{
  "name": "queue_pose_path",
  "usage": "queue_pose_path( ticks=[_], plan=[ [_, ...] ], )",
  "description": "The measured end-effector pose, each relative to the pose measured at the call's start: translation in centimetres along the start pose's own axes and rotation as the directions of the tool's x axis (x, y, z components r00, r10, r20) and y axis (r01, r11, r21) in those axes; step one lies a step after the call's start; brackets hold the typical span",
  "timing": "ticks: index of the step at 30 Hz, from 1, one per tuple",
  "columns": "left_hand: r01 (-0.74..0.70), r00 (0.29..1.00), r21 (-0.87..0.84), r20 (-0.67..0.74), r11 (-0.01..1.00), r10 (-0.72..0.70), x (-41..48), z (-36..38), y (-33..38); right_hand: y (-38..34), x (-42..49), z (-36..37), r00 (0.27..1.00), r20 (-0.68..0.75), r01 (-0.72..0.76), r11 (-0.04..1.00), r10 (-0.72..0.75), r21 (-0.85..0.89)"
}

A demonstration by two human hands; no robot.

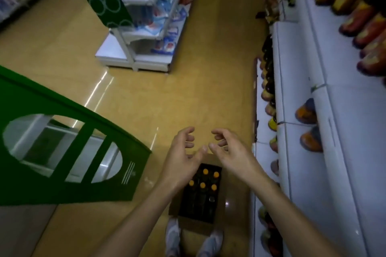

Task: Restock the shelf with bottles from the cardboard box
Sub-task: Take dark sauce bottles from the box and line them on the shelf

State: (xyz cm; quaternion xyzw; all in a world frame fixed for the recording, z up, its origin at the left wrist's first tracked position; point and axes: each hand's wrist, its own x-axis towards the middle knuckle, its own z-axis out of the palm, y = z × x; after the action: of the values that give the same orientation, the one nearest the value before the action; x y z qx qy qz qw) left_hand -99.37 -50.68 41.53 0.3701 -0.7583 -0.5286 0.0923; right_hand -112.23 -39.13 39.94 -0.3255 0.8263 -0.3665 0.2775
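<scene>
Five orange bottle caps (pixel 205 180) still show in the cardboard box (pixel 234 196), bunched at its 12 o'clock end. One darker cap (pixel 211 199) sits just below them, toward 5 o'clock. The rest of the box looks dark, and I cannot tell if more bottles hide in there. The box sits on the floor (pixel 146 98), right by the person's shoes (pixel 173 236).

Both hands are high above the box and hold nothing. The left hand (pixel 181 158) has its grip let go, fingers spread and a little curled. The right hand (pixel 227 152) is the same, loose and empty. The two hands are near each other, thumbs almost touching.

The shelf (pixel 300 94) runs along the 3 o'clock side. Many bottles stand on its rows, and two orange-topped ones (pixel 308 123) stand apart on a mostly bare row. That row looks like it has lots of room left.

So I think the job is partly done. Some bottles are on the shelf, but at least five wait in the box. Next, the hands would need to go down and take one.
</scene>
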Motion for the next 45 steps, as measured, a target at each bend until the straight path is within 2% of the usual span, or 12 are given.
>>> queue_pose_path(
  ticks=[9,24,28,31,36,40,45],
  plan=[
    [0.204,0.972,0.018,0.119,0.979,-0.204,1.8,8.4,-13.5,13.2,-0.6,8.5,0.956,0.121,-0.272,0.962,0.267,0.024],
    [0.37,0.841,0.261,0.313,0.891,-0.441,3.0,18.2,-39.6,33.0,-0.7,27.7,0.78,0.256,-0.587,0.81,0.571,-0.015],
    [0.344,0.821,0.332,0.348,0.878,-0.453,3.9,19.1,-44.8,37.0,0.2,31.6,0.752,0.255,-0.608,0.789,0.608,-0.089],
    [0.304,0.811,0.37,0.382,0.878,-0.442,4.7,19.7,-47.6,39.5,1.1,33.7,0.749,0.225,-0.589,0.781,0.624,-0.207],
    [0.241,0.785,0.396,0.457,0.886,-0.418,6.1,21.4,-50.6,41.9,3.3,37.0,0.734,0.241,-0.557,0.766,0.635,-0.32],
    [0.216,0.763,0.412,0.495,0.885,-0.417,6.6,22.9,-51.9,43.2,4.5,39.3,0.685,0.264,-0.559,0.722,0.679,-0.407],
    [0.204,0.744,0.434,0.514,0.878,-0.427,6.7,23.4,-52.5,43.8,5.2,40.3,0.714,0.228,-0.429,0.671,0.662,-0.605]
  ],
)
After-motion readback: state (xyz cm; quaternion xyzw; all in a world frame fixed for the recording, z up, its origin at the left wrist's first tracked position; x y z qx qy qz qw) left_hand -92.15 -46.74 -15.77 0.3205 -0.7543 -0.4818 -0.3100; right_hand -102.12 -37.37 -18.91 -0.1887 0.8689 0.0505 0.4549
